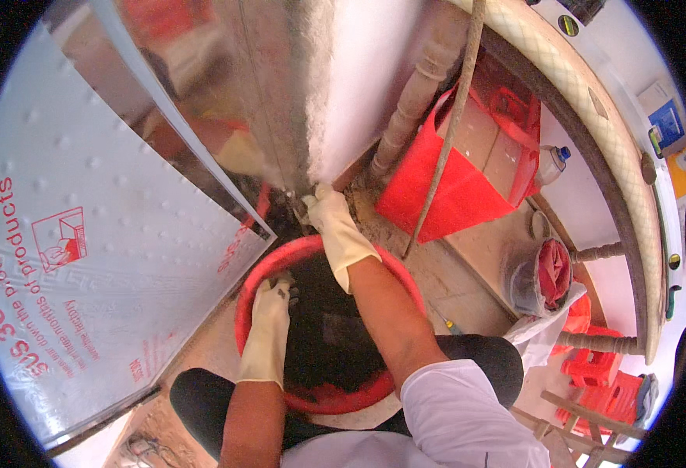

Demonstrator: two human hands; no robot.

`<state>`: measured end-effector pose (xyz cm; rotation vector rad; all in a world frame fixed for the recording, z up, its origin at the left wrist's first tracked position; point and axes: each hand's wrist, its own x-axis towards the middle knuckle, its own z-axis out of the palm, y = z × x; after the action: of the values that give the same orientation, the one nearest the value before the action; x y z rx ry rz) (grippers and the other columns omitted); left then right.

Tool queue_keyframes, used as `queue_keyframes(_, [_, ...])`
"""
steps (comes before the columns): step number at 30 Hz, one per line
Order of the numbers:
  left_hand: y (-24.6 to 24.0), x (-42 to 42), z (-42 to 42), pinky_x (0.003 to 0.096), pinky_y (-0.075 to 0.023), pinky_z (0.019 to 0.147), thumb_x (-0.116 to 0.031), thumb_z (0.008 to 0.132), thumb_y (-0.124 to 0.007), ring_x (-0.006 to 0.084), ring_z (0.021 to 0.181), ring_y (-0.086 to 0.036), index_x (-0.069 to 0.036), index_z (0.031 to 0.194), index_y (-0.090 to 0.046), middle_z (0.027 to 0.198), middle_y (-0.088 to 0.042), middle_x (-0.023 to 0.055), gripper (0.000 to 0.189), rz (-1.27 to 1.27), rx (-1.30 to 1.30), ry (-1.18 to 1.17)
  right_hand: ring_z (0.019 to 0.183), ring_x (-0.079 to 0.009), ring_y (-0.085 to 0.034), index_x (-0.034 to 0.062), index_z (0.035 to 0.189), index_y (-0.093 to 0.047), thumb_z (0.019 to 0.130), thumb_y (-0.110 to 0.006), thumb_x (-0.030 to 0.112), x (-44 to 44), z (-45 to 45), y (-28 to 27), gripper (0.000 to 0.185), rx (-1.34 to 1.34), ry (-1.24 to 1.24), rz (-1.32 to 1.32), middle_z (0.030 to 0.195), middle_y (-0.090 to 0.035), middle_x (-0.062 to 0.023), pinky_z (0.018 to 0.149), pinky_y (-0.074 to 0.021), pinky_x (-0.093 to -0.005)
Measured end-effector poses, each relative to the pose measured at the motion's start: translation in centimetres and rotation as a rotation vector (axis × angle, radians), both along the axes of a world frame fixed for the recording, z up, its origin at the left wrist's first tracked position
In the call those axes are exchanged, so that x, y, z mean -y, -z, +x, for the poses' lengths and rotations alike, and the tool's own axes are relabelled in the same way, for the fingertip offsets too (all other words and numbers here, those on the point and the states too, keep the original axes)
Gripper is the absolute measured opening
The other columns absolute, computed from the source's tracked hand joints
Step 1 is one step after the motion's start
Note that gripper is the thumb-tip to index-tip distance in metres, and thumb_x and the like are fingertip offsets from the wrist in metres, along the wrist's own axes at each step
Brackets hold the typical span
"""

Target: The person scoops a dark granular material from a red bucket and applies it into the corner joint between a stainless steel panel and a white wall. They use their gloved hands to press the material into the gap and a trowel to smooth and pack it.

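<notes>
A round red plastic tub stands between my knees, and a dark mass whose kind I cannot tell lies in it. My left hand, in a cream rubber glove, reaches inside the tub's left side. Dark smears mark its fingers, which are partly hidden. Past the far rim, my right hand in a matching glove is at the foot of the narrow corner between a shiny metal panel and the white wall. Its fingertips are blurred; whether they hold anything is unclear.
Film-covered sheet metal bearing print rises at left. To the right are a thin rod, a red bag holding a carton, a screwdriver and a clear bucket. A curved tabletop edge overhangs; red plastic stools stand below.
</notes>
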<state>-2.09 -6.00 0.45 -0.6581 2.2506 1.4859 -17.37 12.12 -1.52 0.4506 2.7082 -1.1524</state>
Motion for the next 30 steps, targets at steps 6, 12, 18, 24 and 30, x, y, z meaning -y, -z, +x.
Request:
queue_keyframes(6, [-1.2, -2.5, 0.5, 0.0344, -0.0574, 0.079, -0.018, 0.1, -0.061, 0.0208, 0.095, -0.071, 0.0, 0.129, -0.066, 0.115, -0.072, 0.0119, 0.035, 0.208, 0.116, -0.076, 0.1, -0.0474, -0.067, 0.0006, 0.115, -0.062, 0.095, -0.076, 0.029, -0.1, 0.8, 4.7, 0.038, -0.287, 0.06, -0.28, 0.109, -0.07, -0.0317, 0.091, -0.0534, -0.0463])
queue_keyframes(12, [-0.2, -2.6, 0.6, 0.0349, -0.0513, 0.093, -0.024, 0.101, -0.063, 0.023, 0.109, -0.066, -0.001, 0.135, -0.065, 0.123, -0.07, 0.0121, 0.041, 0.296, 0.114, -0.07, 0.102, -0.0486, -0.068, -0.0005, 0.113, -0.063, 0.098, -0.072, 0.03, 0.3, 1.0, 3.3, 0.035, -0.233, 0.077, -0.257, 0.107, -0.07, -0.0313, 0.092, -0.0533, -0.0476])
queue_keyframes(18, [1.7, -0.3, 0.4, 0.0345, -0.0551, 0.082, -0.021, 0.101, -0.064, 0.0219, 0.094, -0.07, 0.001, 0.128, -0.067, 0.111, -0.073, 0.0117, 0.035, -0.124, -0.095, 0.221, 0.1, -0.0519, -0.069, 0.0019, 0.122, -0.063, 0.099, -0.069, 0.037, 0.0, 0.0, 0.0, 0.042, -0.011, -0.062, 0.09, 0.107, -0.072, -0.0295, 0.091, -0.056, -0.0506])
queue_keyframes(24, [1.3, -3.0, 0.9, 0.0346, -0.0546, 0.083, -0.02, 0.102, -0.062, 0.0205, 0.093, -0.068, 0.0, 0.131, -0.066, 0.109, -0.072, 0.0099, 0.036, 0.232, 0.107, -0.008, 0.108, -0.0329, -0.069, -0.0007, 0.123, -0.066, 0.098, -0.072, 0.024, -1.0, -0.3, 3.3, 0.035, -0.101, 0.124, -0.795, 0.115, -0.072, -0.0232, 0.098, -0.0534, -0.0436])
queue_keyframes(30, [-0.6, -2.8, 0.7, 0.0343, -0.0555, 0.081, -0.022, 0.103, -0.062, 0.0192, 0.091, -0.067, 0.0, 0.128, -0.067, 0.11, -0.071, 0.0105, 0.034, 0.217, 0.108, -0.068, 0.103, -0.0255, -0.066, -0.0035, 0.122, -0.067, 0.097, -0.075, 0.016, -1.1, -0.9, -0.3, 0.033, 0.013, -0.026, -0.221, 0.111, -0.072, -0.0196, 0.094, -0.0538, -0.0381])
